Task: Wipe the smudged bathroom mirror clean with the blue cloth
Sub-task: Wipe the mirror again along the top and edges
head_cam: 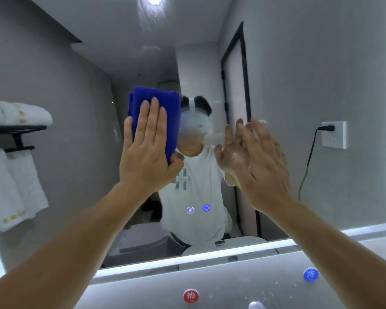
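Blue cloth (154, 103), folded thick, lies flat against the mirror (299, 74) a little left of its middle, at the height of the reflected head; the left hand (147, 157) presses it to the glass, its fingers (153, 121) straight and close together over the lower half of the cloth, released rather than clenched, the thumb lying by the cloth's lower corner; the top of the cloth shows bare above the fingertips. The right hand (261, 161) is raised to the right of the cloth and apart from it, holding nothing, its fingers (254, 134) straight and slightly spread, blurred; its reflection stands just before it, and whether the fingertips touch the glass cannot be told. Both forearms reach up from the lower corners. The mirror shows a person in a white shirt with a white headset; low on the glass, two small lit icons (206, 208) sit side by side; a lit strip (187, 258) runs along the mirror's lower edge. Reflected at left, folded white towels (16, 112) rest on a black rack (16, 129), more hanging beneath; reflected at right, a white socket (334, 134) with a black plug and a cord trailing down. Below the mirror, on the speckled grey desk (243, 286), a red knob (191, 296) and a blue knob (310, 274) stand well apart.
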A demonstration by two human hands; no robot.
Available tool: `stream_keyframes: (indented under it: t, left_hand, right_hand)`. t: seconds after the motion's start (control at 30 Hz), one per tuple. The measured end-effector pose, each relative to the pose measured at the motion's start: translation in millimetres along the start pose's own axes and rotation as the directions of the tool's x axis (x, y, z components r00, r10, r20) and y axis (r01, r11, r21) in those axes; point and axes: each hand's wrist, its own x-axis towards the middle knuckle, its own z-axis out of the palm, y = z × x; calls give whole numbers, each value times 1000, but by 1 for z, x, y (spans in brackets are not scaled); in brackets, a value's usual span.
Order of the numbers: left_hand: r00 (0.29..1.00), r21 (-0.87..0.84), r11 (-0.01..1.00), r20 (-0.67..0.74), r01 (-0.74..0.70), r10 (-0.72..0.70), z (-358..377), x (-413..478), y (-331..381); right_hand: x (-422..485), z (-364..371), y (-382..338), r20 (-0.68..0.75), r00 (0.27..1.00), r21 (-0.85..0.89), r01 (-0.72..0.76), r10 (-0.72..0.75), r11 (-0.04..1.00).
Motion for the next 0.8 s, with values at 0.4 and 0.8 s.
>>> stream_keyframes:
  t: [0.4, 0.8]
  left_hand:
    - [966, -78, 967, 71, -244, 250, 8, -144, 13]
    - [939, -57, 974, 259, -220, 227, 20, -257, 38]
  right_hand:
    - [-39, 1, 1, 70, 998, 8, -8, 7, 1000]
    - [-65, -2, 20, 137, 982, -15, -131, 132, 991]
